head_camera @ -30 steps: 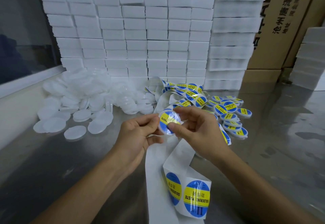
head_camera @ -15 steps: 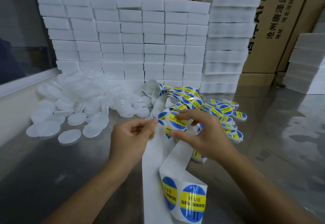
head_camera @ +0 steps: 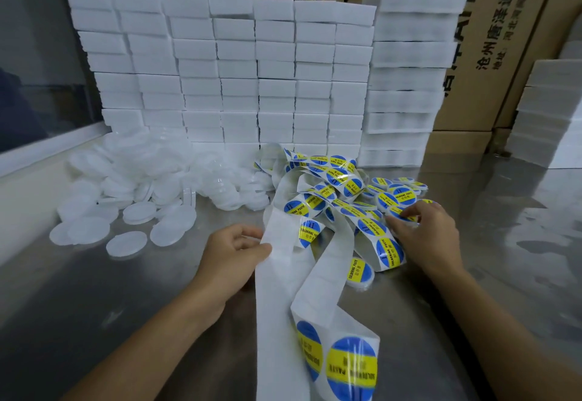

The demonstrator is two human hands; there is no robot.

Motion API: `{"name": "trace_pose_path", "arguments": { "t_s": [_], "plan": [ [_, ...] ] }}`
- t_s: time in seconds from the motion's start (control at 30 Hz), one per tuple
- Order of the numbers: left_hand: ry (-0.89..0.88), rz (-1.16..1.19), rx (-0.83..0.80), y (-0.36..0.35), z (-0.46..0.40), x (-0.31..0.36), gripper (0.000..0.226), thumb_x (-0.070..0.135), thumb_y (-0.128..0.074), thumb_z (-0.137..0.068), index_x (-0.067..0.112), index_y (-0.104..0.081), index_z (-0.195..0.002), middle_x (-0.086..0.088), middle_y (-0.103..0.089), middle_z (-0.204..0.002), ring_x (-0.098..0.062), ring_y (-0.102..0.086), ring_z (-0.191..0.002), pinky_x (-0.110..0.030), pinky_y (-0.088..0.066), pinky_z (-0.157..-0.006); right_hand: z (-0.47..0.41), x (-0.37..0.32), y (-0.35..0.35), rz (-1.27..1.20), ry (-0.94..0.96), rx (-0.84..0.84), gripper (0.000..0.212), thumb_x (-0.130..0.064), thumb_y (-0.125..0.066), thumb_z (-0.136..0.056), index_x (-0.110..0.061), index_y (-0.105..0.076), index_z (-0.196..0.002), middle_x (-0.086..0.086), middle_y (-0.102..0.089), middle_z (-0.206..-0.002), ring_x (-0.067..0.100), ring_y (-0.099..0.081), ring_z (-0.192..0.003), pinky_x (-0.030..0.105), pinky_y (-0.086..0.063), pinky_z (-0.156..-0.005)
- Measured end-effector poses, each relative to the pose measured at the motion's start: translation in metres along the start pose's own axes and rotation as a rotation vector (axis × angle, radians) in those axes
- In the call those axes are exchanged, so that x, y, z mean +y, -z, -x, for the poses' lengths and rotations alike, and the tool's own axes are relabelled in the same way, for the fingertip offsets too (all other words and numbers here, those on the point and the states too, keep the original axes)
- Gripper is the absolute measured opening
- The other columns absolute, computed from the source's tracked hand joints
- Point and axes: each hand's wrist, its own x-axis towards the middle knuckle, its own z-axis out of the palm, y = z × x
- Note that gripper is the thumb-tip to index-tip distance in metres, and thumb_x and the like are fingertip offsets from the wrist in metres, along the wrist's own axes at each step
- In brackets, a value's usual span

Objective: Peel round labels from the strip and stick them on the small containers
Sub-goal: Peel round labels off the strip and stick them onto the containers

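A long white backing strip (head_camera: pixel 283 290) with round blue and yellow labels runs from the table's middle towards me, tangled further back. My left hand (head_camera: pixel 233 252) holds the bare strip's left edge between thumb and fingers. My right hand (head_camera: pixel 425 233) reaches out to the right and its fingertips hold a labelled container (head_camera: pixel 401 213) at the pile of labelled containers (head_camera: pixel 396 194). One more labelled container (head_camera: pixel 360 271) lies alone near my right wrist. A heap of plain translucent containers (head_camera: pixel 141 186) lies at the left.
Stacked white foam blocks (head_camera: pixel 239 69) form a wall at the back, with more at the right (head_camera: pixel 548 117). Cardboard boxes (head_camera: pixel 491 41) stand behind them. The steel table (head_camera: pixel 78 306) carries everything; a glass panel is on the left.
My right hand has carried the freshly labelled container from in front of me out to the right, down to the labelled pile. My left hand let go of it and took the strip's edge.
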Motion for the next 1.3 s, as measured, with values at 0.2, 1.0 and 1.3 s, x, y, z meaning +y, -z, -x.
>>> {"name": "trace_pose_path", "arguments": {
  "t_s": [0.2, 1.0, 1.3],
  "plan": [
    [0.094, 0.160, -0.197, 0.002, -0.005, 0.003, 0.038, -0.009, -0.052, -0.081, 0.018, -0.071, -0.100, -0.001, -0.073, -0.072, -0.013, -0.069, -0.064, -0.025, -0.054, -0.054, -0.001, 0.003, -0.006, 0.095, -0.008, -0.157, 0.027, -0.030, -0.058, -0.093, -0.017, -0.069, -0.115, 0.009, -0.068, -0.117, 0.031, -0.062, -0.103, 0.037, -0.047, -0.081],
    [0.004, 0.375, -0.772, -0.007, 0.010, 0.013, 0.072, -0.008, -0.051, -0.060, 0.022, -0.063, -0.125, -0.023, -0.065, -0.114, -0.032, -0.063, -0.095, -0.036, -0.053, -0.075, 0.061, -0.117, 0.023, -1.326, -0.314, -0.859, 0.030, -0.022, -0.070, -0.084, -0.008, -0.070, -0.110, 0.014, -0.067, -0.107, 0.027, -0.059, -0.095, 0.043, -0.040, -0.088],
    [-0.006, 0.302, -0.683, -0.004, 0.007, 0.006, 0.045, 0.011, -0.055, -0.075, 0.022, -0.068, -0.118, -0.016, -0.067, -0.120, -0.036, -0.064, -0.109, -0.051, -0.049, -0.094, 0.064, -0.109, 0.015, -0.810, 0.294, -0.362, 0.060, 0.007, -0.074, -0.078, -0.028, -0.063, -0.125, 0.002, -0.058, -0.133, 0.029, -0.059, -0.070, 0.034, -0.058, -0.076]
  ]
}}
